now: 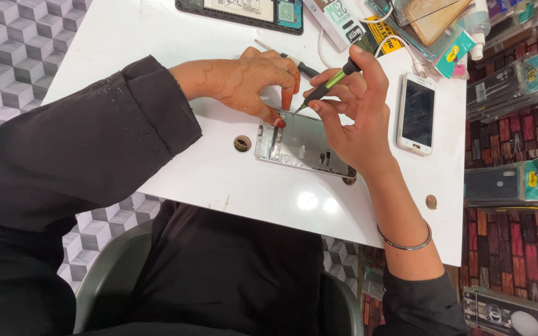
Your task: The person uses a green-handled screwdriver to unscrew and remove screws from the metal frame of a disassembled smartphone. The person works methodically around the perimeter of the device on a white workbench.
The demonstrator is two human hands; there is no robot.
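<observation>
Landmark: the phone frame (303,147), a bare silver shell, lay flat on the white tabletop (231,186), near its front edge.
Frame long axis: ran left to right across the view, the right end dipping slightly toward the person.
Frame position from hands: directly under both hands, touching each.
Left hand (244,81): came in from the frame's upper left; fingers curled down, one fingertip pressed on the frame's upper left corner. It steadied the frame and gripped nothing.
Right hand (353,118): came in from the frame's right end, heel resting over that end, fingers pinched narrow round a screwdriver (325,87).
Screwdriver axis: slanted, handle up and to the right of the frame, tip pointing down and left.
Screwdriver tip: met the frame's upper edge, just beside the left fingertip; the exact contact point could not be told.
Nearer hand: both on the frame; the left fingertip lay closest to the tip's working spot.
Second tool (287,57): thin, dark-handled, lay beyond the frame, partly under the left hand.
White phone (416,114): lay face up to the right of the frame, apart from it, long axis pointing away from the person.
Small round cap (242,144): just left of the frame.
</observation>
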